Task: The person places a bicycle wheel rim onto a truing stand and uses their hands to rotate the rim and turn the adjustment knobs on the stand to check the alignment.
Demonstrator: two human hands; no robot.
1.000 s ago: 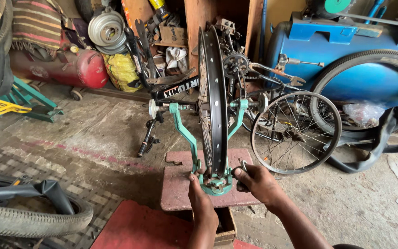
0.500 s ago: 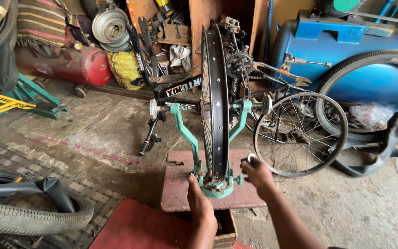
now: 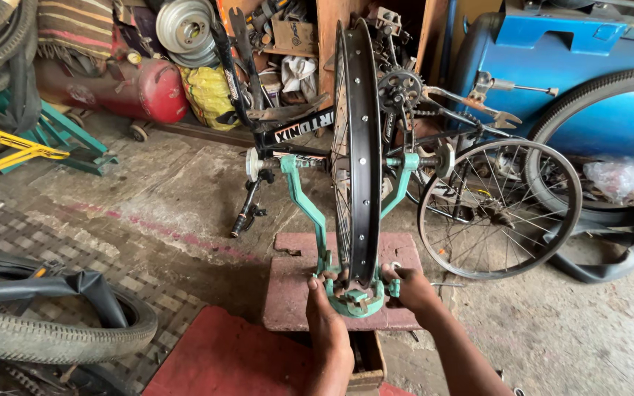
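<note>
Now both at the green truing stand (image 3: 310, 213) base: left hand (image 3: 326, 317) gripping, right hand (image 3: 414, 287) moved in, pinching beside black rim (image 3: 365, 147)

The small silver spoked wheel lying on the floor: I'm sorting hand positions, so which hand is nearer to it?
Right. The right hand grips the green truing stand's base on the side facing the small silver spoked wheel; the left hand sits on the stand's far side.

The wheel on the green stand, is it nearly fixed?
Done: the black wheel sits upright in the green stand, axle in both arms. In hand: the left hand and right hand are on the stand's base by the rim. Left: it has no tyre yet; how straight it runs cannot be told.
</note>
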